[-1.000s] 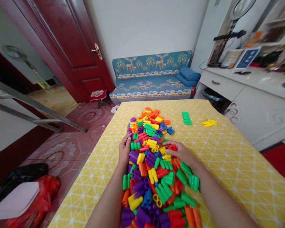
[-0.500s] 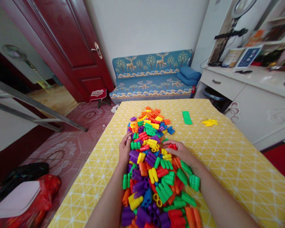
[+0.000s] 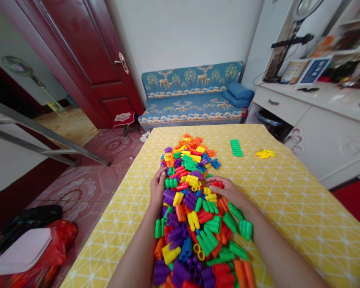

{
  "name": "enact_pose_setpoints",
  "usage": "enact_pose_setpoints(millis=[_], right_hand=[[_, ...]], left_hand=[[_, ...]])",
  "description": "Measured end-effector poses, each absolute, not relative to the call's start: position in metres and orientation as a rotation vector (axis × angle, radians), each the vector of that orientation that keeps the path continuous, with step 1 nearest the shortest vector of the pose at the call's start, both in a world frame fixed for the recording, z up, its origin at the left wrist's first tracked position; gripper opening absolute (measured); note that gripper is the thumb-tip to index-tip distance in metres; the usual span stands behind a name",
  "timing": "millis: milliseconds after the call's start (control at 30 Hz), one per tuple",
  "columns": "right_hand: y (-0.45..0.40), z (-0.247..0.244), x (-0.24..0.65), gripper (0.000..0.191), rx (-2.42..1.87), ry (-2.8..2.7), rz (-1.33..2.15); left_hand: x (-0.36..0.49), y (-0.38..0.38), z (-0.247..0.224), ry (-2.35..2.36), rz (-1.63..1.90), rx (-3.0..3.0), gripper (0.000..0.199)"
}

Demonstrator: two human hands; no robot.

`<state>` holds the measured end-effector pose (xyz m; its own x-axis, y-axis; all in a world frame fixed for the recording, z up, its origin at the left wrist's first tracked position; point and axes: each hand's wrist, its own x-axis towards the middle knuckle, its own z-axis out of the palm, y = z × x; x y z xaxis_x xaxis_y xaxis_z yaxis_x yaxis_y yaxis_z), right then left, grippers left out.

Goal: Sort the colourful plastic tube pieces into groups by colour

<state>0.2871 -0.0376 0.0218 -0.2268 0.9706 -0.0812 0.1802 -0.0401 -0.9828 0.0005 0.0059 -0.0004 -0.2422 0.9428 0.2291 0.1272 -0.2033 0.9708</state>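
Observation:
A long heap of plastic bullet-shaped building blocks (image 3: 193, 222) in red, yellow, green, blue, purple and orange runs down the table. Against the heap's left edge rests my left hand (image 3: 157, 186), its fingers stretched forward beside purple and green blocks. My right hand (image 3: 228, 189) lies at the opposite edge, fingers extended and slightly bent. A red block (image 3: 217, 184) shows beside its fingers, not visibly gripped. Farther right, a flat row of joined green blocks (image 3: 236, 148) lies apart from the heap, with a small cluster of yellow blocks (image 3: 265, 154) beyond it.
A yellow patterned cloth (image 3: 288, 208) covers the table. Behind it stands a blue sofa (image 3: 192, 106), with a white cabinet (image 3: 315, 124) to the right. On the floor at left are plastic bags (image 3: 63, 236) and a metal frame (image 3: 48, 140). A red door (image 3: 87, 52) is behind.

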Motion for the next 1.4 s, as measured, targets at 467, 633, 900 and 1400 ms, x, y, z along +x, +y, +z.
enact_pose_setpoints(millis=[467, 633, 900, 1400], right_hand=[[-0.039, 0.024, 0.285, 0.047, -1.28, -1.455, 1.355], [-0.038, 0.022, 0.286, 0.047, -1.278, -1.455, 1.363], [-0.036, 0.014, 0.287, 0.045, -1.253, -1.444, 1.374], [-0.039, 0.026, 0.284, 0.046, -1.298, -1.454, 1.335]], left_hand=[[0.0, 0.007, -0.003, 1.355, 1.514, 1.312, 0.038], [0.0, 0.005, 0.0, 1.345, 1.518, 1.325, 0.038], [0.0, 0.005, -0.001, 1.307, 1.519, 1.297, 0.037], [0.001, 0.005, 0.0, 1.312, 1.526, 1.318, 0.036]])
